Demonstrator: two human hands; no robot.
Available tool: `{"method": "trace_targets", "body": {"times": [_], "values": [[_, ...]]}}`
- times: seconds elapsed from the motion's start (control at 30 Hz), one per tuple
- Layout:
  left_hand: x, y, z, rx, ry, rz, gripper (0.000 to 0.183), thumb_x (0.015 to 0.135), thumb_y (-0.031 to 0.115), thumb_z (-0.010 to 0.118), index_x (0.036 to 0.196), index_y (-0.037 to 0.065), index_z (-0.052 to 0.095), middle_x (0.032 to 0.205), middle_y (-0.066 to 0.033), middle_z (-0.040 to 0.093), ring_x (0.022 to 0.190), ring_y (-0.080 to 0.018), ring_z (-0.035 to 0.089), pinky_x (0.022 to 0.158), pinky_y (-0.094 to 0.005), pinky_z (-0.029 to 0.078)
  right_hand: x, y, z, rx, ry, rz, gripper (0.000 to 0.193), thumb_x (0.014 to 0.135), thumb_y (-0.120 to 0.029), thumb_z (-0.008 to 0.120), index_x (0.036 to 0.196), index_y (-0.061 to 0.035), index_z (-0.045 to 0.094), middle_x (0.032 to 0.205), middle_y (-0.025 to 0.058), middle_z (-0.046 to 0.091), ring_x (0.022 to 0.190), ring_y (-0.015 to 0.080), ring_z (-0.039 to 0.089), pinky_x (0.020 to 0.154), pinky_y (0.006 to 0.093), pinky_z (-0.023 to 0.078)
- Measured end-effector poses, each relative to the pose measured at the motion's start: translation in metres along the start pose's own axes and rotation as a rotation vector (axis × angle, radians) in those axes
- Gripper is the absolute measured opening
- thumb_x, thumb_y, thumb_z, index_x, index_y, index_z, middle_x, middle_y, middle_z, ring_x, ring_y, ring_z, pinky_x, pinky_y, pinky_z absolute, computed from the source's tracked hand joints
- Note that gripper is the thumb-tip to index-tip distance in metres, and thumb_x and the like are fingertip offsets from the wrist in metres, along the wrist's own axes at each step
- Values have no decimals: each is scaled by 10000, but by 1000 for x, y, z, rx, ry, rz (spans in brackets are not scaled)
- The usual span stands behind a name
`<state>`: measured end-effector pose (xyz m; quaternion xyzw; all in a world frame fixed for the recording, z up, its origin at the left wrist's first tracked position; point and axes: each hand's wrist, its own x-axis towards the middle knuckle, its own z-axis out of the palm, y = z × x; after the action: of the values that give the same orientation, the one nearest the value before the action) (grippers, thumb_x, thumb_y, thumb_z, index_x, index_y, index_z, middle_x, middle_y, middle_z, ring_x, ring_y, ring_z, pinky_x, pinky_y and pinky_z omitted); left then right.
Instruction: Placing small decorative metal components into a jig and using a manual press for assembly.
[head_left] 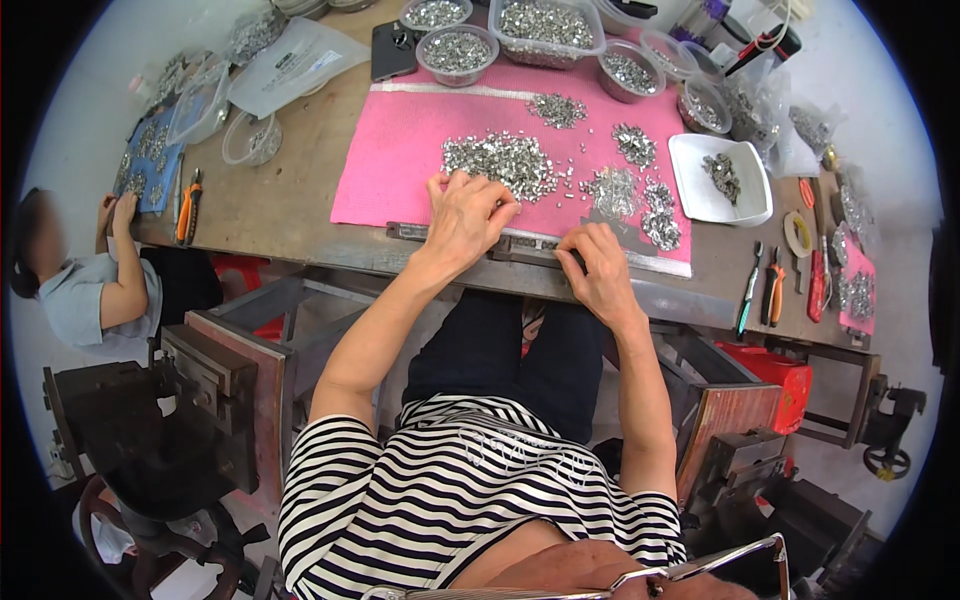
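A heap of small silvery metal pieces [500, 160] lies on a pink mat [385, 150]. My left hand [463, 222] is over the near edge of this heap, its fingers bent and drawn together; whatever they hold is hidden. Along the front edge of the mat runs a dark metal bar [522, 247], partly behind my left hand. At the bar's right part, my right hand [603, 270] rests with curled fingers and the thumb close to them. Anything in that grip is too small to make out. Smaller piles of metal parts [614, 190] lie just beyond my right hand.
A white tray [688, 190] with metal pieces stands at the right. Filled plastic tubs [458, 55] line the back, beside a phone [393, 50]. Pliers [773, 292] and a toothbrush [749, 288] lie right. Another person [110, 285] sits far left, near orange-handled pliers [188, 208].
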<state>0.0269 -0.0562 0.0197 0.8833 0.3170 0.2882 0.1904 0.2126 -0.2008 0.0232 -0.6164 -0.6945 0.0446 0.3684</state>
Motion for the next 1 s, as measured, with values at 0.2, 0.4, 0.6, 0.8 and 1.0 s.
{"method": "trace_targets", "body": {"times": [0.2,0.4,0.6,0.8,1.0], "values": [[3,1,8,23,24,62,130,857,233,739,791,126,704,779,-9,632,875,-231,551,946,-477,315,5,2,-1,51,4,14,98,825,-32,732,892,-45,660,924,75,618,876,282,577,772,401,447],[2,-4,8,85,48,68,112,820,193,734,768,105,688,765,-13,637,870,-235,560,938,-489,328,37,8,23,2,27,4,75,836,-33,714,904,-39,682,887,93,618,863,294,591,780,408,456],[0,-11,4,32,15,85,65,839,150,733,819,106,689,756,5,618,837,-203,568,982,-494,321,57,9,48,-144,19,-33,62,833,-65,705,886,-43,681,850,101,603,873,303,588,791,425,442],[-1,-14,1,-5,-1,137,72,840,134,748,862,105,686,778,9,613,835,-197,572,984,-489,322,65,9,56,-175,8,-37,77,793,-66,705,814,-43,634,837,106,601,852,302,585,768,434,430],[4,-13,-2,45,-39,186,78,844,126,745,884,102,683,787,1,613,837,-192,575,986,-485,325,53,13,26,8,44,14,70,799,-17,682,847,-17,632,771,109,596,701,271,591,643,393,466]]}}
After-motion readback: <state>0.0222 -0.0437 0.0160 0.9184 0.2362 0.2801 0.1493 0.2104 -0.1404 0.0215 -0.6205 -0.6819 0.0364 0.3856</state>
